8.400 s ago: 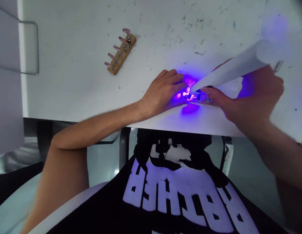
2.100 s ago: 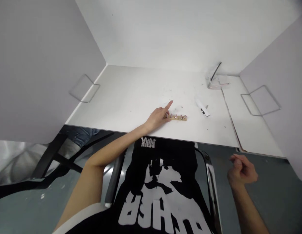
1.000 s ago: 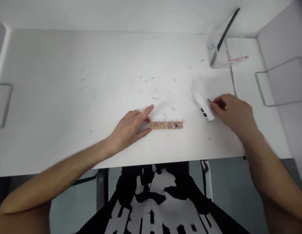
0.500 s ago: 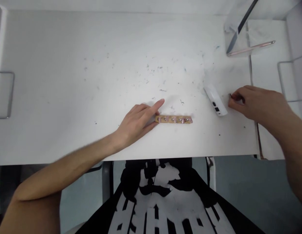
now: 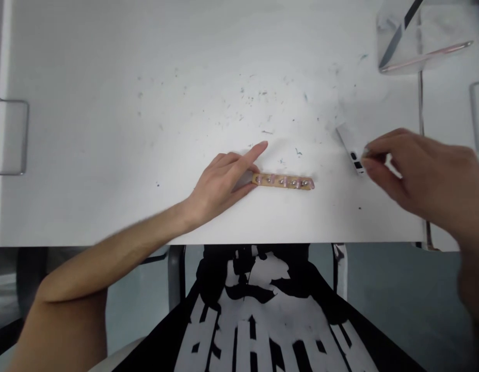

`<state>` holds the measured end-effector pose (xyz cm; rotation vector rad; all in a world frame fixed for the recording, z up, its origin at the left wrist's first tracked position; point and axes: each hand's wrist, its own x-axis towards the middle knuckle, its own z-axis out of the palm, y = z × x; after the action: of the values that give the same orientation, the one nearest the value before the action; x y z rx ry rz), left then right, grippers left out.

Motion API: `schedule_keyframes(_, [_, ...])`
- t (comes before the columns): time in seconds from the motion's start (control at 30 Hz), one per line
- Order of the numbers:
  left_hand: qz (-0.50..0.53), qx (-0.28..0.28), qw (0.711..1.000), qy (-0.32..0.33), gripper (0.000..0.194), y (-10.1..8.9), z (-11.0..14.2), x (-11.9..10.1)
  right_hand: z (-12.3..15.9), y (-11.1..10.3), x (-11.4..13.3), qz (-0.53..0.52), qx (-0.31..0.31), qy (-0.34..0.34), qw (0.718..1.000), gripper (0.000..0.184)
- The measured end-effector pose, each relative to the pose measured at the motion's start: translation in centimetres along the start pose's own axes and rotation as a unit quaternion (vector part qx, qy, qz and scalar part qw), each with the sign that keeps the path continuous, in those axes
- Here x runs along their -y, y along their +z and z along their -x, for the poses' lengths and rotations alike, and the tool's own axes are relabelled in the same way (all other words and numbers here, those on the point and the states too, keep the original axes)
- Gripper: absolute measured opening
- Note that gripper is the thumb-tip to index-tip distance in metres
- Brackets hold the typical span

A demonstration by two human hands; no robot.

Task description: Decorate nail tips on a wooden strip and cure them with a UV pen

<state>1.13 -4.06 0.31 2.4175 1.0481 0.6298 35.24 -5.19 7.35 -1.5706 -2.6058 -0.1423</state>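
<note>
My left hand (image 5: 220, 188) pinches the left end of a narrow tan strip (image 5: 276, 180) between thumb and fingers, its index finger stretched out above. Several shiny pinkish pieces sit in a row along the strip, which lies flat on the white table. Over at the right, my right hand (image 5: 413, 175) has thumb and fingertips pressed together, raised a little over the table. A tiny pale thing seems to be at the fingertips, too small to name. Just left of them lies a slim white device (image 5: 347, 140) with dark marks at its near end, partly covered by the fingers.
A clear stand or box (image 5: 398, 62) with a dark bar and a pinkish edge stands at the far right. Small dark specks and scraps dot the table (image 5: 88, 155). A wire loop (image 5: 26, 137) is at the left edge, and a seam runs down the table's right side.
My right hand has lifted and come closer to the white device, now covering part of it. The view has shifted slightly; my left hand keeps its hold on the strip.
</note>
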Motion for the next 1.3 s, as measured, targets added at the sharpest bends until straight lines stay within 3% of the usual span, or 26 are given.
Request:
schedule_keyframes(0.1, [0.006, 0.008, 1.0, -0.011, 0.07, -0.4, 0.0, 0.1, -0.9, 0.9, 2.2, -0.027, -0.008, -0.053, 0.998, 0.022])
schedule_keyframes(0.3, [0.007, 0.03, 0.998, -0.051, 0.065, -0.8, -0.1, 0.3, -2.5, 2.6, 3.5, -0.082, 0.006, -0.051, 0.995, 0.026])
schedule_keyframes(0.43, [0.003, 0.035, 0.998, -0.052, 0.065, -0.8, 0.0, 0.2, -2.4, 3.4, 3.5, -0.124, -0.06, -0.075, 0.988, 0.015])
schedule_keyframes(0.53, [-0.007, 0.032, 0.998, -0.053, 0.067, -1.0, 0.0, 0.2, -1.6, 3.8, 3.5, -0.177, -0.1, -0.039, 0.978, 0.01])
schedule_keyframes(0.6, [-0.015, 0.024, 0.998, -0.054, 0.068, -1.2, 0.0, 0.2, -1.2, 4.0, 3.6, -0.232, -0.085, -0.015, 0.969, 0.009])
schedule_keyframes(0.7, [-0.019, 0.019, 0.998, -0.057, 0.069, -1.6, -0.1, 0.3, -1.1, 4.0, 3.9, -0.3, -0.054, -0.04, 0.951, 0.01])
schedule_keyframes(0.8, [-0.013, 0.021, 0.998, -0.056, 0.074, -1.8, 0.0, 0.3, -1.5, 4.0, 4.1, -0.283, -0.036, -0.069, 0.956, 0.013])
schedule_keyframes(0.93, [-0.01, 0.031, 0.997, -0.071, 0.076, -1.8, 0.2, 0.2, -1.5, 3.8, 4.0, -0.269, -0.046, -0.034, 0.962, 0.007])
schedule_keyframes(1.13, [-0.013, 0.023, 0.997, -0.072, 0.074, -1.6, 0.1, 0.0, -0.9, 3.5, 4.1, -0.296, -0.034, 0.08, 0.951, 0.012])
schedule_keyframes(1.3, [-0.012, 0.033, 0.996, -0.076, 0.077, -1.6, 0.1, 0.0, -1.2, 3.7, 4.2, -0.323, -0.042, 0.053, 0.944, 0.009])
